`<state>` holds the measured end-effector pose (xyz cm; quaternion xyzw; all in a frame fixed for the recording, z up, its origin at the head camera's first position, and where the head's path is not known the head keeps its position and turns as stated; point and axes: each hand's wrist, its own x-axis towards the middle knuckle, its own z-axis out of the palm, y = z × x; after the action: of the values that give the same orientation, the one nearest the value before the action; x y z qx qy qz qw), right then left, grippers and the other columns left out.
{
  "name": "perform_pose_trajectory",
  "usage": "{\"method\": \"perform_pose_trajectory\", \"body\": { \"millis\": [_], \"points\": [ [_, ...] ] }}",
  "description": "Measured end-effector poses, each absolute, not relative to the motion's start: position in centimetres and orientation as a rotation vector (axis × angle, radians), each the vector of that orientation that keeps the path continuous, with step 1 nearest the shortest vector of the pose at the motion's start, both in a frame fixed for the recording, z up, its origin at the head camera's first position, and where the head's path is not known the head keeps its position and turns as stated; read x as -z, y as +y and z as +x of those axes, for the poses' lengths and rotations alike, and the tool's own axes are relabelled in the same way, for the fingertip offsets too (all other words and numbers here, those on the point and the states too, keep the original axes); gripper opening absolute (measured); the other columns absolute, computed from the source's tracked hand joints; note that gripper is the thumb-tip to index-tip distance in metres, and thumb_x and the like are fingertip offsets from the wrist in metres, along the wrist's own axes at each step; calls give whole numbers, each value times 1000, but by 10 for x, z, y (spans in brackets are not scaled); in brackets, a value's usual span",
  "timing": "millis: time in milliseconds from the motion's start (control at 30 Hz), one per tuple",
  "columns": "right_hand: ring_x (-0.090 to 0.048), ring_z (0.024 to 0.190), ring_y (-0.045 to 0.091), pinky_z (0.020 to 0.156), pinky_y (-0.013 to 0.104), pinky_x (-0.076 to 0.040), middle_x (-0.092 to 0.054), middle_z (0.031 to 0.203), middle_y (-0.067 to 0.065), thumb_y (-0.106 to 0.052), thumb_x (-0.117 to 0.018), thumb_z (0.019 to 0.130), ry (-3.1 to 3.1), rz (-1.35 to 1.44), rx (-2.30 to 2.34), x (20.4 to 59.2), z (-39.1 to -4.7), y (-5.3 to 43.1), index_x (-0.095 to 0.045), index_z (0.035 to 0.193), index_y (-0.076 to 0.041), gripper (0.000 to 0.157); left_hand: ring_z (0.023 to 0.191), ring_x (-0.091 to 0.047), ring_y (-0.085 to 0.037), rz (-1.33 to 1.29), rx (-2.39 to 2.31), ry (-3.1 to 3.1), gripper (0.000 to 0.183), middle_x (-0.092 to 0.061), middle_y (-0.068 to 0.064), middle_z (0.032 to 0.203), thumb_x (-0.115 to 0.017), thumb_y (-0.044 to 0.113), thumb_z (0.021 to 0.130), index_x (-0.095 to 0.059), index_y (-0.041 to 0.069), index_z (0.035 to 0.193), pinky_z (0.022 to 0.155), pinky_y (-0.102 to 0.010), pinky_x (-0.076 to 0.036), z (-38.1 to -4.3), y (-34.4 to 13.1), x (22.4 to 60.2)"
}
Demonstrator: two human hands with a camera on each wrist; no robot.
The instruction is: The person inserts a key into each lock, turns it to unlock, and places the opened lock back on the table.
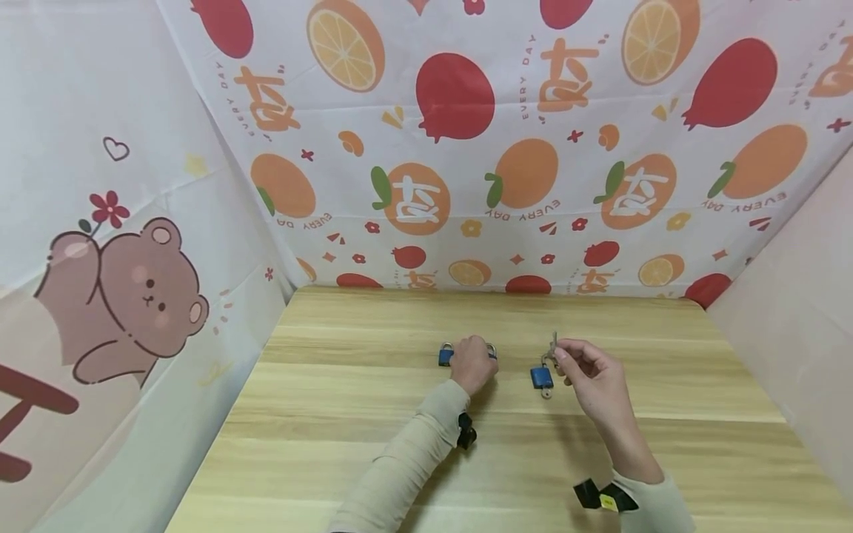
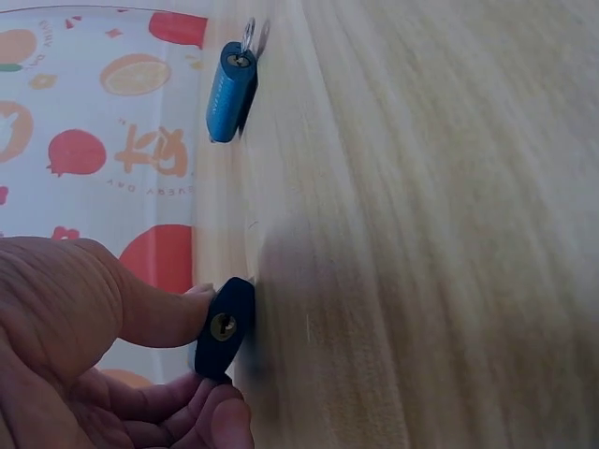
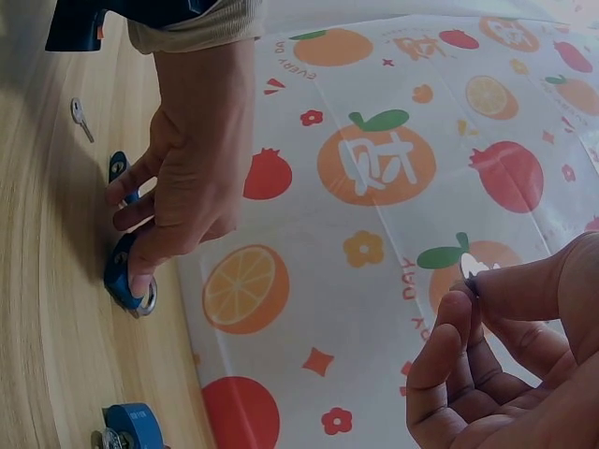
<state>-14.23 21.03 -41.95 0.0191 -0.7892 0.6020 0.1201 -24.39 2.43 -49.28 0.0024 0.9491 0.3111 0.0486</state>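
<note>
My left hand (image 1: 472, 364) pinches a blue padlock (image 2: 225, 327) on the wooden table between thumb and fingers, its keyhole facing the left wrist camera. Just left of that hand lies a second blue padlock (image 1: 445, 357). In the right wrist view, one finger is close to this padlock (image 3: 119, 171); I cannot tell if they touch. My right hand (image 1: 596, 377) is raised, pinching a small metal key (image 1: 553, 344) between thumb and index finger. Below it lies a third blue padlock (image 1: 541, 377), with a small round-headed metal piece (image 1: 546, 393) at its lower end.
A loose key (image 3: 81, 119) lies on the wooden table (image 1: 320, 414) in the right wrist view. Behind the table hangs a fruit-printed cloth (image 1: 460, 96). A bear-printed cloth (image 1: 153, 289) hangs at the left, and a plain pale sheet (image 1: 793, 296) at the right.
</note>
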Motion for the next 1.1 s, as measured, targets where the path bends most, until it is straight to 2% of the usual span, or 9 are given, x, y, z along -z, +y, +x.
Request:
{"method": "perform_pose_trajectory", "body": {
  "millis": [200,367,633,933,1100],
  "points": [
    [-65,76,12,64,21,-53,-72,91,-4,-20,-65,100,-2297,45,-1781,421,-143,209,-71,115,0,25,51,-28,-15,63,-989,2885,33,-30,2,62,-62,2,84,-36,15,67,45,-30,-22,-239,23,493],
    [-65,76,13,64,22,-53,-72,91,-6,-19,-65,100,-2299,45,-1782,422,-143,209,-71,115,-1,24,54,-39,-18,52,-1001,2890,14,-40,-1,63,-64,4,86,-51,4,89,45,-31,-30,-237,25,494],
    [-62,74,5,65,23,-54,-70,89,-11,-20,-65,100,-2305,37,-1766,421,-144,208,-71,115,-2,24,54,-44,-20,45,-983,2902,21,-49,-4,65,-70,9,87,-56,1,100,47,-32,-33,-238,25,493],
    [-63,74,6,64,21,-53,-68,87,-18,-19,-65,100,-2303,34,-1782,422,-144,207,-70,115,0,25,57,-49,-19,65,-980,2938,34,-59,-7,70,-76,18,89,-59,-1,112,48,-32,-38,-235,23,495],
    [-62,74,5,64,21,-53,-69,88,-15,-20,-65,100,-2305,28,-1773,422,-145,207,-71,115,-1,25,56,-50,-18,103,-1025,2947,30,-60,-7,70,-77,19,89,-58,2,103,47,-31,-37,-233,21,496]
  ]
}}
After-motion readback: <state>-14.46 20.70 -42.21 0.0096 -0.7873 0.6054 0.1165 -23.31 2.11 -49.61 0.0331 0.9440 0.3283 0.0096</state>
